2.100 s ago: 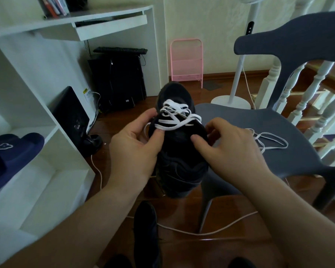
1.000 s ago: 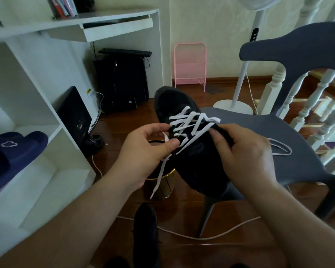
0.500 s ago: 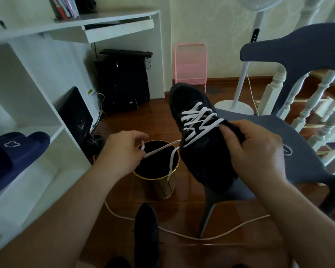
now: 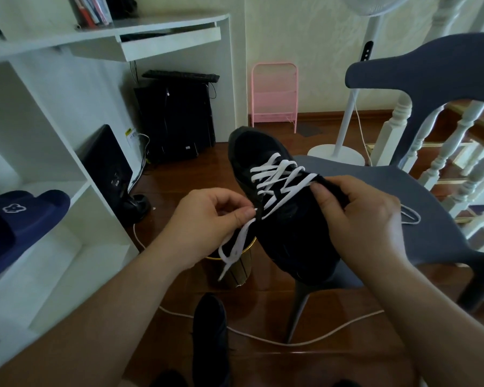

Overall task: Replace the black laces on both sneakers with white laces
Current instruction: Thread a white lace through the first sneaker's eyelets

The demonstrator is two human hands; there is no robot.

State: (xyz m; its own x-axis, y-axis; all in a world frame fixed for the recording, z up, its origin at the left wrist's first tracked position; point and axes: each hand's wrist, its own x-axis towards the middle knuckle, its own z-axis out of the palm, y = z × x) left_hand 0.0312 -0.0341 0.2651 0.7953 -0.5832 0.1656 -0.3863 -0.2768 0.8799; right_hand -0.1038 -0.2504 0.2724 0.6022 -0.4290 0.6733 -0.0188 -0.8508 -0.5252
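Already laced white over most eyelets, the black sneaker (image 4: pixel 285 216) sits mid-frame, left hand (image 4: pixel 204 222) pinching the white lace (image 4: pixel 236 243), right hand (image 4: pixel 361 219) gripping its tongue; the second sneaker (image 4: pixel 210 333) at six o'clock awaits.

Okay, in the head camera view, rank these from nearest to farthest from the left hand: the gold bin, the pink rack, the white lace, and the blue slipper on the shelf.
1. white lace: pinched in the left hand, its end dangling below.
2. gold bin: on the floor just under that hand.
3. blue slipper: on the shelf, far left.
4. pink rack: against the back wall.
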